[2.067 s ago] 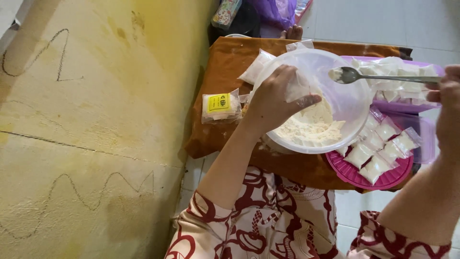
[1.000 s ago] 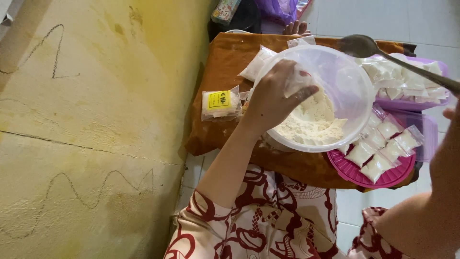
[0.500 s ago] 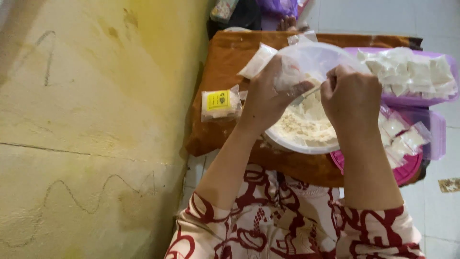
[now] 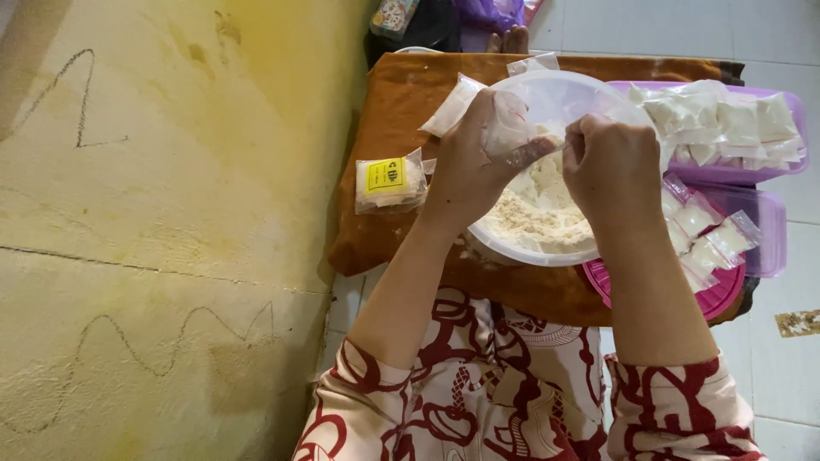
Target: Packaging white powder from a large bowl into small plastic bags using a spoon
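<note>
We were at the filling step. Our left hand [image 4: 465, 171] pinched a small clear bag [image 4: 506, 128] by its mouth and held it over the big translucent bowl [image 4: 589, 94], which sat on the brown-clothed table [image 4: 401, 102] and held a heap of pale flour [image 4: 534, 209]. Our right hand [image 4: 611, 166] was closed in a fist just beside the bag, touching its open edge; what it gripped was hidden behind the knuckles, so we could not tell whether a spoon was in it. To the left of the bowl lay a flat packet with a yellow label [image 4: 389, 181]. To the right, small filled bags rested on a pink plate [image 4: 713, 294] and more were piled in a purple tray [image 4: 794, 102].

We judged the bag only partly filled, its lower half cloudy with powder. The next move, as we saw it, called for keeping the mouth held wide over the bowl so any spill dropped back in, then pressing the strip closed along its whole length.
</note>
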